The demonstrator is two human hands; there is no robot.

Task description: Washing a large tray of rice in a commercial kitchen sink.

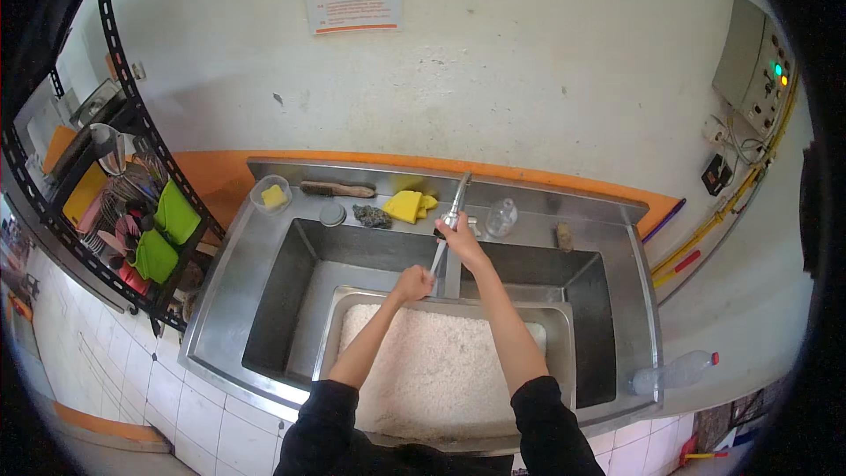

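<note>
My right hand (464, 239) grips the end of a chrome faucet (456, 201) at the back of a double steel sink. From there a whitish strip (438, 256), either running water or a hose, slants down to my left hand (414, 283). The left fingers are curled beside its lower end; whether they hold it is hidden. Below my forearms, a deep steel pan (570, 344) sits across the sink's two basins. White grains that look like rice (436, 370) fill much of it. The left basin (307, 307) shows bare steel beside the pan.
Along the back ledge lie a wooden-handled brush (337, 189), a tub with a sponge (271, 197), a scouring pad (372, 216), yellow cloth (406, 205) and a clear bottle (502, 217). A utensil rack (129, 79) stands left. Another bottle (681, 371) is at the right edge.
</note>
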